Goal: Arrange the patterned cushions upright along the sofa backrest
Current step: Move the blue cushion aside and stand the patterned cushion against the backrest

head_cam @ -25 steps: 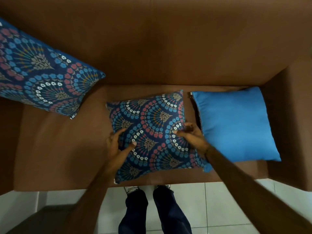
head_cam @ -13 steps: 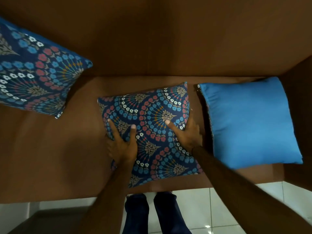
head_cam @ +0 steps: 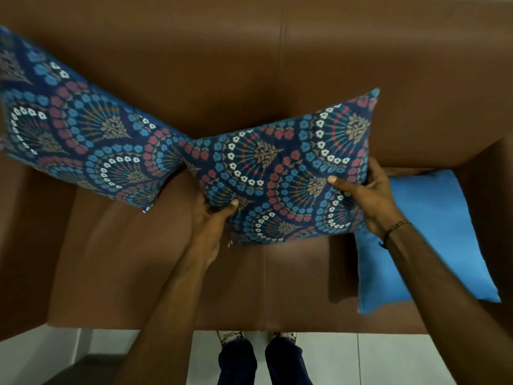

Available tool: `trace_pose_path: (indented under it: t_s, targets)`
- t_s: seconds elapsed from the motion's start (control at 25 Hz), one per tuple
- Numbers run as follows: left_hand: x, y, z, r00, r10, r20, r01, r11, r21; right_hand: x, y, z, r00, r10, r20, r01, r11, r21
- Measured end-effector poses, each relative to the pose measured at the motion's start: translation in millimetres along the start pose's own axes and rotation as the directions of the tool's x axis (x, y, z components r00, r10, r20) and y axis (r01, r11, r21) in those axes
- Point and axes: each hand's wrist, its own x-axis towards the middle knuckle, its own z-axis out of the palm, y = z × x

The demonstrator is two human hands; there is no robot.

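A dark blue patterned cushion (head_cam: 280, 173) with red, blue and white flower fans hangs above the middle of the brown sofa seat (head_cam: 144, 270), tilted up toward the backrest (head_cam: 249, 65). My left hand (head_cam: 209, 220) grips its lower left corner. Its right edge is pinched by my right hand (head_cam: 366, 198). A second patterned cushion (head_cam: 75, 129) leans against the backrest at the left, its right corner touching the held one.
A plain bright blue cushion (head_cam: 433, 240) lies flat on the seat at the right, beside the right armrest (head_cam: 497, 207). White tiled floor (head_cam: 388, 359) and my feet (head_cam: 258, 336) show below the sofa's front edge.
The middle patterned cushion lay flat on the seat under both palms; now both hands have gripped its sides and lifted it up and back toward the backrest.
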Motion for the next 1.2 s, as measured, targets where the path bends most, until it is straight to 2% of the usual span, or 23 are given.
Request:
trace_pose_path:
  t_s: [0.16,0.36,0.52,0.64,0.8,1.0,1.2]
  targets:
    - [23.5,29.6,14.2,0.999,0.046,0.030,-0.044,0.996,-0.075,-1.0,-50.1,9.3,0.978,-0.205,-0.023,0.203,0.976,-0.078]
    - [61.9,38.4,29.3,0.996,-0.030,0.088,0.047,0.979,-0.199,20.6,-87.6,33.7,0.912,-0.409,0.044,0.406,0.880,-0.245]
    - [80.7,36.9,35.4,0.981,-0.160,0.114,0.163,0.987,-0.013,39.6,-91.6,47.7,0.914,-0.383,0.131,0.403,0.826,-0.394]
    - [89.1,38.3,36.7,0.977,-0.182,0.107,0.173,0.981,0.085,45.5,-90.7,47.5,0.908,-0.391,0.149,0.413,0.784,-0.464]
    - [84.4,36.4,30.8,0.979,-0.172,0.107,0.168,0.985,0.048,45.1,-91.4,39.0,0.888,-0.442,0.123,0.446,0.768,-0.460]
    - [81.9,32.9,36.5,0.976,-0.170,0.133,0.155,0.981,0.116,55.0,-78.5,30.6,0.925,-0.368,0.090,0.366,0.809,-0.460]
    - [85.3,32.0,39.1,0.977,-0.188,0.098,0.172,0.973,0.155,62.0,-77.8,30.9,0.922,-0.366,0.126,0.374,0.758,-0.534]
